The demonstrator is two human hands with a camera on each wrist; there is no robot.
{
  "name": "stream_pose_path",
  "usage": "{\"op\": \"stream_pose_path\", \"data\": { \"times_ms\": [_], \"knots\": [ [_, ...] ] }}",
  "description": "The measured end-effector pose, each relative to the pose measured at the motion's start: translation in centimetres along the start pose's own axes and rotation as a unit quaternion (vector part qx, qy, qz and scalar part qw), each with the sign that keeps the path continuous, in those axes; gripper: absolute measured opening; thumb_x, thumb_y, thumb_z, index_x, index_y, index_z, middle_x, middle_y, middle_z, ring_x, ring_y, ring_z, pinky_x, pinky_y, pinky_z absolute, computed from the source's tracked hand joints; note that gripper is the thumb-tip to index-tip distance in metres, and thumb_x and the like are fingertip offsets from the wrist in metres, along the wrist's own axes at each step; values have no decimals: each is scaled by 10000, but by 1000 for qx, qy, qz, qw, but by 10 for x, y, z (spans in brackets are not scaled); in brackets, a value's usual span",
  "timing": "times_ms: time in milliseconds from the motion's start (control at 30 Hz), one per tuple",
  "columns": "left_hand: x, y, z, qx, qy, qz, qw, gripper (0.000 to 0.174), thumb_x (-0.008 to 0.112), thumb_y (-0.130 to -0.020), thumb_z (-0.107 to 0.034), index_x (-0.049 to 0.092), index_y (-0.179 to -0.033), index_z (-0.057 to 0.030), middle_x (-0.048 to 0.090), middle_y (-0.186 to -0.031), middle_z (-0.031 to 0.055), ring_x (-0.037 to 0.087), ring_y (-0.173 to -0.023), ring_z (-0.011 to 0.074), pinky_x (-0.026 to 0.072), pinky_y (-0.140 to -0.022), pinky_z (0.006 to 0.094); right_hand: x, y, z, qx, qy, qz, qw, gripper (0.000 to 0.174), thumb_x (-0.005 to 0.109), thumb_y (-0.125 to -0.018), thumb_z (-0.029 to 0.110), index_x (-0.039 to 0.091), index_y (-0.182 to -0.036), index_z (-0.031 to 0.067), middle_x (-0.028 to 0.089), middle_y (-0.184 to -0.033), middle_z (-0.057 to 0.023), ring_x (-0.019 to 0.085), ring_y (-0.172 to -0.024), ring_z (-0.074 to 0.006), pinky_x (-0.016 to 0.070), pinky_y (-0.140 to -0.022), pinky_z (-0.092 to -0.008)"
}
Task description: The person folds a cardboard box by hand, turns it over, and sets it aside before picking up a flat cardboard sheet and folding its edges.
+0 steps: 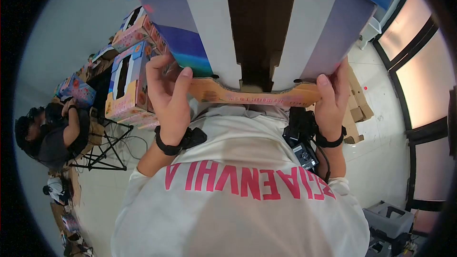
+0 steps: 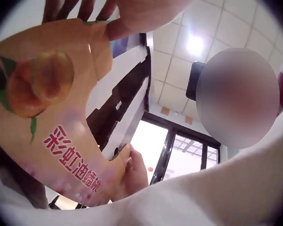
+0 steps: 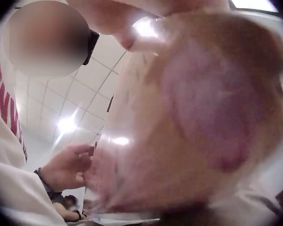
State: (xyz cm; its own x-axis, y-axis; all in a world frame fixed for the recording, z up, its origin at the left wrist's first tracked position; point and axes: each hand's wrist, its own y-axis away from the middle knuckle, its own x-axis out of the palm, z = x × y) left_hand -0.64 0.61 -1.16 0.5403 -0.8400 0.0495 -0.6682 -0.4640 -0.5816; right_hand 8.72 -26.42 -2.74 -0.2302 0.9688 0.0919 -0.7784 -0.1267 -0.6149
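A printed cardboard box [image 1: 312, 24] is held up before the person's waist, a long dark gap running between its pale top flaps. Its orange near panel [image 1: 257, 98] bears pink lettering; the left wrist view shows peaches and red characters on this panel [image 2: 61, 120]. At the panel's left end, my left hand [image 1: 169, 97] grips the box, thumb along the upper edge and fingers round the outer side. My right hand [image 1: 332, 100] grips the opposite corner in like manner. Close to the right wrist camera, the printed side [image 3: 146, 165] looks blurred.
Similar printed boxes [image 1: 128, 83] are stacked at the left, by a black folding stand [image 1: 102, 150]. Another person [image 1: 57, 135] sits beside them. Flattened cardboard [image 1: 359, 102] lies on the floor at the right. A grey plastic case [image 1: 389, 219] stands at lower right, near dark-framed glass panels [image 1: 419, 81].
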Motion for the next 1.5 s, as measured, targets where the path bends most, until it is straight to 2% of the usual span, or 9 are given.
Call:
{"op": "stream_pose_path", "data": {
  "times_ms": [433, 733, 933, 1033, 1133, 1233, 1267, 1333, 1500],
  "knots": [
    [-4, 1, 4, -3, 48, 5, 999, 540, 481, -760, 121, 452, -1278, -26, 495, -1335, 104, 535, -1209, 229, 439, -1002, 337, -7, 0, 9, 39, -10, 57, 998, 900, 596, -813, 117, 164, -1590, -22, 332, -1569, -153, 346, -1443, -258, 237, -1196, -391],
    [-6, 3, 0, -31, 49, 17, 998, 519, 443, -750, 131, 404, -1243, -25, 504, -1264, 135, 529, -1210, 225, 455, -953, 305, -7, 3, 14, 48, -5, 77, 996, 987, 587, -716, 90, 153, -1597, -10, 407, -1457, -96, 476, -1199, -189, 435, -948, -309],
    [-5, 5, -6, -37, -9, 20, 999, 589, 456, -718, 119, 413, -1292, -5, 509, -1303, 149, 516, -1255, 249, 436, -1001, 322, -10, 2, 14, 79, -1, 90, 993, 1029, 608, -701, 126, 125, -1599, -14, 366, -1516, -123, 444, -1310, -239, 395, -1056, -356],
    [-4, 3, -1, -10, -7, 31, 999, 637, 465, -712, 106, 410, -1338, 4, 511, -1323, 146, 510, -1271, 257, 433, -1032, 358, -9, -2, 4, 6, -20, 125, 992, 1084, 621, -680, 175, 80, -1598, -23, 277, -1593, -156, 314, -1458, -285, 257, -1182, -393],
    [-3, 2, -9, -3, 15, 58, 998, 661, 522, -742, 59, 403, -1389, 3, 505, -1348, 141, 512, -1276, 269, 421, -1060, 403, -6, 0, 10, 37, -26, 124, 991, 1113, 668, -732, 285, 39, -1592, -36, 199, -1633, -172, 185, -1526, -290, 126, -1229, -398],
    [-22, -5, -8, -26, 96, 133, 986, 674, 628, -819, -51, 385, -1446, -6, 478, -1399, 150, 495, -1307, 291, 394, -1090, 434, -20, -3, 1, 37, -126, 123, 984, 1131, 706, -793, 403, 34, -1588, -41, 196, -1631, -167, 180, -1524, -278, 127, -1228, -392],
    [-32, -11, -7, -38, 99, 153, 983, 683, 663, -844, -107, 381, -1459, -9, 461, -1420, 155, 484, -1322, 297, 381, -1100, 439, -23, 0, -11, 90, -138, 37, 986, 1194, 751, -770, 598, 133, -1578, -28, 300, -1581, -173, 267, -1487, -283, 218, -1210, -389],
    [-42, -23, 5, -20, 93, 179, 979, 886, 768, -864, -289, 262, -1543, -28, 387, -1488, 167, 429, -1375, 309, 344, -1133, 439, -33, -9, -21, 80, -170, 104, 977, 1105, 736, -833, 418, 65, -1587, -31, 258, -1600, -157, 300, -1459, -257, 232, -1198, -377],
    [-24, -18, 18, 1, -57, 184, 981, 1276, 911, -704, -354, 50, -1583, -16, 335, -1516, 195, 408, -1381, 300, 340, -1141, 427, -30, -8, -24, 111, -95, 166, 975, 932, 677, -910, 155, 72, -1598, -13, 268, -1592, -127, 414, -1326, -203, 320, -1143, -359]
  ]
}}
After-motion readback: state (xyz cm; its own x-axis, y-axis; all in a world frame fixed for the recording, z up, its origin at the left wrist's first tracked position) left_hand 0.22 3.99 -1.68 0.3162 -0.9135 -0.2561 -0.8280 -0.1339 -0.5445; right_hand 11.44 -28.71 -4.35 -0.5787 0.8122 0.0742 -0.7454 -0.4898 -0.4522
